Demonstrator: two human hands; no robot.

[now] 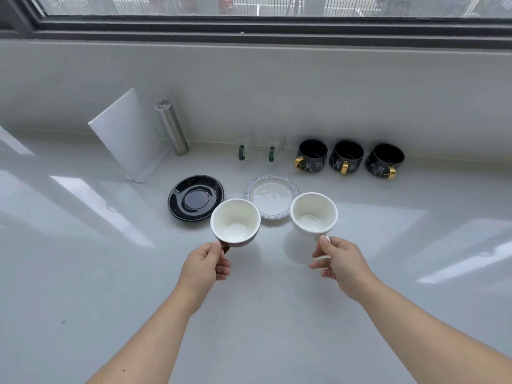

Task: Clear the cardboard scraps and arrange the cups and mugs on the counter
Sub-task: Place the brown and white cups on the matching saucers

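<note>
My left hand grips the dark handle of a cup that is white inside and dark outside, held above the counter just right of a black saucer. My right hand pinches the handle of an all-white cup, held in the air in front of a white saucer with a blue patterned rim. Three black mugs with gold handles and cat drawings stand in a row at the back wall. Two clear glass mugs with green handles stand left of them. No cardboard scraps are in view.
A white board on a stand leans at the back left, with a steel cylinder beside it. The glossy white counter runs to a low wall under a window.
</note>
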